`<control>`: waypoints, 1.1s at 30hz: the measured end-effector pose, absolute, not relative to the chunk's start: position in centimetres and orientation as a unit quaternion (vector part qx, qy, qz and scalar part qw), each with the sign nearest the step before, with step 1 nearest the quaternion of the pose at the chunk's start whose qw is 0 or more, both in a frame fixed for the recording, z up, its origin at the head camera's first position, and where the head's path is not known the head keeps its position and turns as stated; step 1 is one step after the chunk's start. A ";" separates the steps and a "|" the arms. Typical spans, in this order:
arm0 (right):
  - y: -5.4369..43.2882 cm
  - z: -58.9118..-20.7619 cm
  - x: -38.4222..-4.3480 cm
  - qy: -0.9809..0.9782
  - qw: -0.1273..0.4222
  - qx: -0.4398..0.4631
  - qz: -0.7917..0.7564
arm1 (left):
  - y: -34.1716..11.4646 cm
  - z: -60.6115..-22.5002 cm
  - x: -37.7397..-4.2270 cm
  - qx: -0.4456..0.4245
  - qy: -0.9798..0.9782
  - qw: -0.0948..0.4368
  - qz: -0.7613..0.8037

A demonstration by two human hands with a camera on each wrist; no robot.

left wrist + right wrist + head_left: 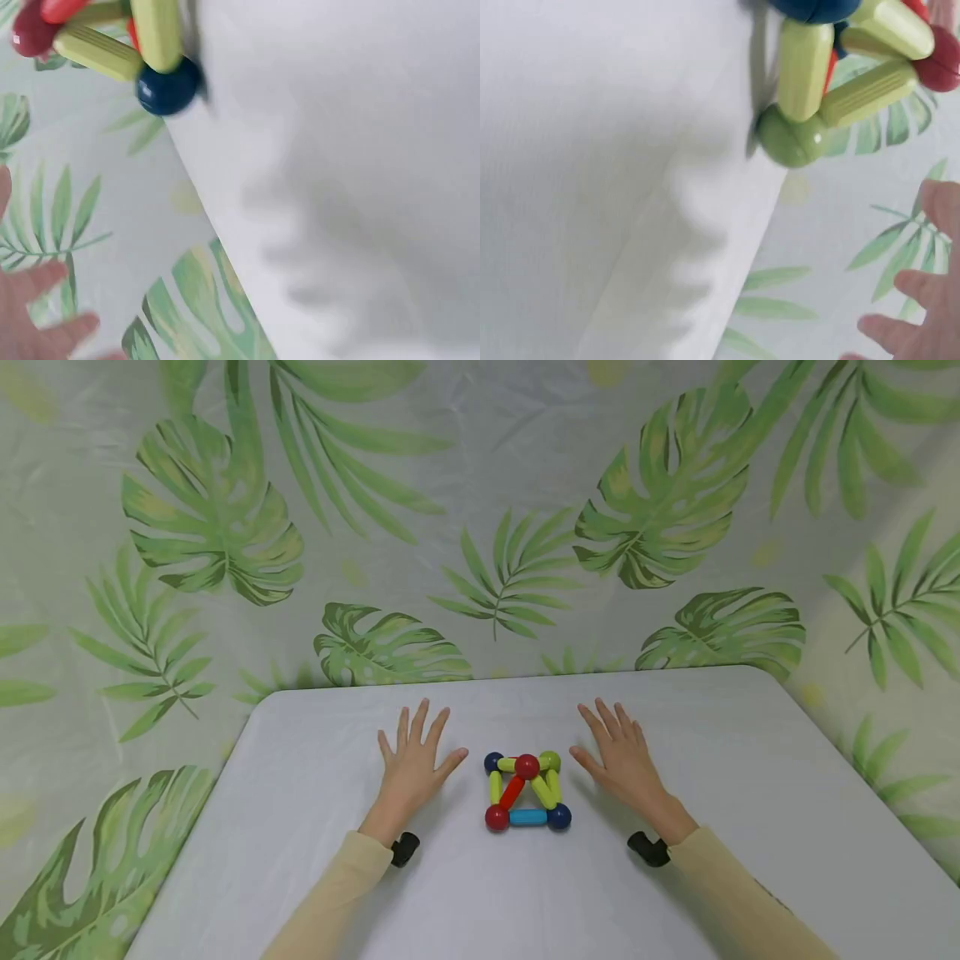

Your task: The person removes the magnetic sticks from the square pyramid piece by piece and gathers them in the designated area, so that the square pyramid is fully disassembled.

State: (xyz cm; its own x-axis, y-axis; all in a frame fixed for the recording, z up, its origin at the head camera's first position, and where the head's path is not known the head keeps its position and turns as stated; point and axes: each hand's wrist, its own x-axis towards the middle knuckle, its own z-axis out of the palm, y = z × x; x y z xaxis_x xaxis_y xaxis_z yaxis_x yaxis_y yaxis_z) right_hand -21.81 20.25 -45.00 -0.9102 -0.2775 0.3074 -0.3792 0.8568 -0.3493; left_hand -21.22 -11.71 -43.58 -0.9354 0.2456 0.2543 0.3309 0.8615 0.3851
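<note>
A small pyramid of coloured rods and balls [528, 817] stands on the white table between the two hands. Its top is a red ball [527, 767]; the base corners show a red ball [497, 817], two dark blue balls and a green ball [791, 136]. Yellow-green, red and blue rods join them. My left hand [412, 768] is spread to the left of the pyramid, apart from it, fingers straight. On the other side, my right hand [622, 760] is held with fingers extended and thumb towards the pyramid, holding nothing. Both hands cast shadows on the table.
The white table [315, 827] has its back edge against a hanging cloth [525, 468] printed with green leaves. Each wrist wears a black camera [406, 849]. Light beige sleeves cover both forearms.
</note>
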 end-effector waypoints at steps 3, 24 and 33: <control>19.5 -44.8 -21.2 -0.931 0.101 0.200 0.288 | -10.2 -43.4 -21.0 -0.217 -0.919 0.061 -0.325; 15.4 -45.5 -17.9 -0.867 0.024 0.213 0.451 | -6.5 -44.5 -21.7 -0.342 -0.818 -0.005 -0.462; 14.5 -46.0 -19.3 -0.871 0.058 0.216 0.436 | -6.8 -44.7 -22.7 -0.397 -0.793 -0.052 -0.459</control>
State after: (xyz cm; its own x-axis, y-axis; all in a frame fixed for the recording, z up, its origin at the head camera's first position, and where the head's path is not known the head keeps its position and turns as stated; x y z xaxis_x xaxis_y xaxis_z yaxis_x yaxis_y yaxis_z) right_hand -19.28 14.54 -46.00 -0.8999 -0.3264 0.2891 -0.4270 0.5256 -0.7358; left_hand -22.74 -6.79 -44.70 -0.6789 0.6777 0.2825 0.5830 0.2638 0.7684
